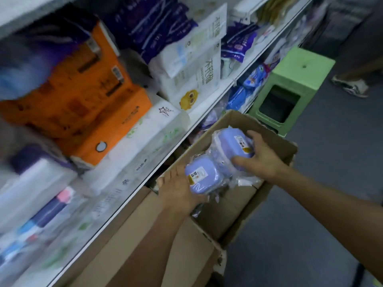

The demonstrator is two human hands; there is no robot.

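From where I stand, the person is bent over an open brown cardboard carton (275, 139) on the floor, just beside the white shop shelf (186, 133). Both hands are busy with two lilac plastic lidded boxes in crinkly clear film. The left hand (176, 193) holds the nearer lilac box (202, 177) from below and from its left side, fingers wrapped against it. The right hand (261, 158) clamps the farther lilac box (230, 146) from the right, thumb on the near edge and fingers over the far edge. The two boxes touch, and I cannot tell whether one film binds them together. Both are held over the carton's mouth, not resting on anything.

This looks like shelf stocking at an early stage. The boxes are in hand but not placed anywhere on the shelf. The hands and boxes hide most of the carton's inside, so I cannot say how many more are left in it.

The shelf to the left is crowded. There are orange tissue packs (83, 96), white tissue packs (192, 65) farther along and dark purple packs (153, 23) at the back. I see no lilac boxes already standing there and no obvious gap for them. Finding a spot and setting them down is all still to do.

A pale green plastic stool (290, 85) stands just beyond the carton. Someone's shoe (352, 88) shows at the far right.
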